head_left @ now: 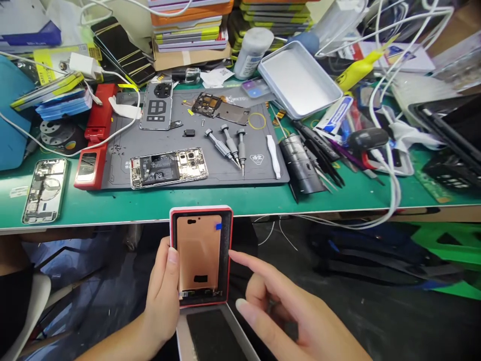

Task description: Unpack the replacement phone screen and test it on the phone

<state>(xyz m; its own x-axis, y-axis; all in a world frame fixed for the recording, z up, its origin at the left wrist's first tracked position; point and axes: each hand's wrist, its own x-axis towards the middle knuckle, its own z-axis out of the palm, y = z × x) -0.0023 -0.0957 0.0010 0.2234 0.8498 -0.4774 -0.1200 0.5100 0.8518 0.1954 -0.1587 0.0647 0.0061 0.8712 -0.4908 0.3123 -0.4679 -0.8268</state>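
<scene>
My left hand (161,291) grips the left edge of a red-rimmed tray (201,210) held below the bench edge. Inside the tray lies a copper-coloured phone screen panel (199,253) with a small blue tab at its upper right. My right hand (285,313) hovers just right of the tray, fingers spread, index fingertip almost at the tray's right rim, holding nothing. Under the tray a grey lid or box (210,333) shows. On the grey work mat (233,173) lies an opened phone (169,168) with its insides bared.
Three screwdrivers (229,143), a white pry tool (273,156), a phone back cover (157,106) and a metal frame part (221,108) lie on the mat. A silver tin (298,80), tweezers (319,160), cables, stacked boxes and another opened phone (44,190) crowd the green bench.
</scene>
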